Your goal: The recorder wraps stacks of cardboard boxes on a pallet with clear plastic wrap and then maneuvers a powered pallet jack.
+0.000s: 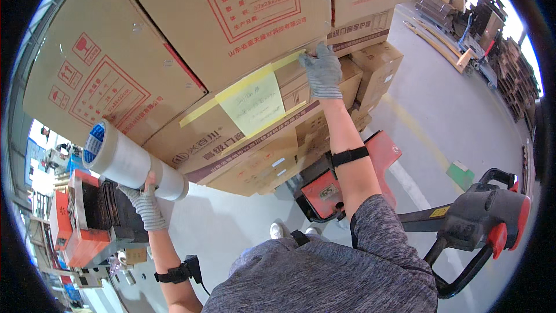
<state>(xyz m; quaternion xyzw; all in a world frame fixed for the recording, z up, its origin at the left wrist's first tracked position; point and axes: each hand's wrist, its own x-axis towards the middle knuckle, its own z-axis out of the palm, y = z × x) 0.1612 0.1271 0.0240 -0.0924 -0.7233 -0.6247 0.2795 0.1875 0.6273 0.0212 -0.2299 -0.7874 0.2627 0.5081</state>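
So the whitish film roll (130, 155) is down and left of the yellow note (252, 101), lying tilted, with the gloved left hand (145, 204) gripping its underside. The note's stuck on the stacked cartons (263, 61) with yellow tape (198, 114) along its top edge, and just right of it the gloved right hand (322, 74) is up against the cartons by the tape's end, fingers bent, tbh can't tell if they're pinching the tape or just pressing it. Lower right of the note there's a red-and-black pallet truck (480, 217).
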